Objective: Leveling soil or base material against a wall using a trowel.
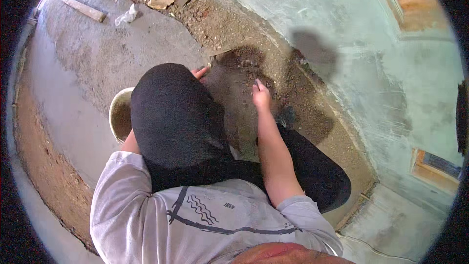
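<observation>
My left hand (199, 74) is partly hidden behind my black-clad left knee; its fingers close on the handle of a trowel (220, 54), whose blade lies over the dark, damp dirt (237, 88). My right hand (260, 94) grips a slim tool (257, 81), pointed forward over the same dirt; its far end is hard to make out. A pale bucket (115, 112) stands just left of my knee, partly hidden by it.
Smooth grey concrete (73, 83) spreads on the left, bearing a plank (83, 8) and a crumpled white bag (126, 16). Broken pieces (161, 1) lie on rubble ahead. A plastered wall (371, 68) with wooden-framed openings (420, 176) rises on the right, along a dirt strip.
</observation>
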The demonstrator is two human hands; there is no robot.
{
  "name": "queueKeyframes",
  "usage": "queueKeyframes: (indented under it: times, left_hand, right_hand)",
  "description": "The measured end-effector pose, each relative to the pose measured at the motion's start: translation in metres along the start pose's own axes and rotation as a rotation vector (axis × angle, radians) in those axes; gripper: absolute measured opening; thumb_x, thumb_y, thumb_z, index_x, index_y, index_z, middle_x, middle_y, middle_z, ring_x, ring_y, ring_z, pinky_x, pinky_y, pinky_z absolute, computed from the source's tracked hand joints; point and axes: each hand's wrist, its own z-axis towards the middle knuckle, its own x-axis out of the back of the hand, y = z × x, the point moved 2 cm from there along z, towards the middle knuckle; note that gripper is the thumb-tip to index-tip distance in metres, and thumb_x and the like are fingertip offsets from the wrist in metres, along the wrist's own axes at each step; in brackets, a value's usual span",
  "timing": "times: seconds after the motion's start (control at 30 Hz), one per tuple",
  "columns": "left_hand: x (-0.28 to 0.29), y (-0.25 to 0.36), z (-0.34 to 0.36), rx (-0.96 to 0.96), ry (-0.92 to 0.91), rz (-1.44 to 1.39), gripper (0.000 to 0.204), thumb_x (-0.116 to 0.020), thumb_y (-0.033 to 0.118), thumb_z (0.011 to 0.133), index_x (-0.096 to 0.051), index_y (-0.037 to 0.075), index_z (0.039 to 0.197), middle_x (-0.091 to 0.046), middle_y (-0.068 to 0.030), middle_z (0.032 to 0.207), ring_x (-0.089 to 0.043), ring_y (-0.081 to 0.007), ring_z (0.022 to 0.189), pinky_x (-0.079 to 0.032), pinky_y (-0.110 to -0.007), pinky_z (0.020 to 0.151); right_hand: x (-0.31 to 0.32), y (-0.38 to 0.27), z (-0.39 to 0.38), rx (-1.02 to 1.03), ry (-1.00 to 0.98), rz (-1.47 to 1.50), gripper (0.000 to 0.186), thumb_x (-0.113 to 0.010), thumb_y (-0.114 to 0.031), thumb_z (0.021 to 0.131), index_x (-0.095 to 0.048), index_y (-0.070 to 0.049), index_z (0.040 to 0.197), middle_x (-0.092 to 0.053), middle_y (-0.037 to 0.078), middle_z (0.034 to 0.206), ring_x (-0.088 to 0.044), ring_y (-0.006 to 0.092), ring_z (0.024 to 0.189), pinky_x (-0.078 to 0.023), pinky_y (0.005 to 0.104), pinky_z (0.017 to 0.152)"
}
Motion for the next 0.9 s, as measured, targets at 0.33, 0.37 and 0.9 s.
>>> queueKeyframes:
  times: [0.33, 0.37, 0.9]
  left_hand:
    - [0.002, 0.0, 0.002, -0.08, 0.179, -0.036, 0.056, -0.057, 0.015, 0.092, -0.042, 0.016, 0.146, -0.063, -0.0223, 0.11, -0.064, -0.0424, 0.096, -0.052, -0.048, 0.082]
    - [0.008, 0.001, 0.0, -0.093, 0.196, -0.058, 0.054, -0.057, 0.016, 0.092, -0.043, 0.016, 0.145, -0.064, -0.0224, 0.111, -0.064, -0.0419, 0.098, -0.052, -0.047, 0.083]
    - [0.014, 0.005, -0.011, -0.116, 0.201, -0.181, 0.051, -0.06, 0.02, 0.096, -0.045, 0.016, 0.144, -0.06, -0.0225, 0.128, -0.06, -0.0405, 0.115, -0.049, -0.045, 0.095]
  right_hand:
    - [0.015, 0.035, -0.038, -0.109, -0.049, -0.256, 0.045, -0.057, -0.029, 0.095, -0.056, -0.012, 0.137, -0.062, 0.024, 0.124, -0.06, 0.0389, 0.116, -0.047, 0.0422, 0.097]
    - [0.007, 0.037, -0.03, -0.104, -0.063, -0.27, 0.045, -0.057, -0.029, 0.095, -0.056, -0.012, 0.137, -0.062, 0.024, 0.124, -0.06, 0.0389, 0.116, -0.047, 0.0422, 0.097]
    - [0.028, 0.035, 0.007, -0.111, 0.28, -0.048, 0.043, -0.056, -0.025, 0.098, -0.057, -0.002, 0.134, -0.06, 0.022, 0.132, -0.057, 0.0354, 0.122, -0.044, 0.0395, 0.102]
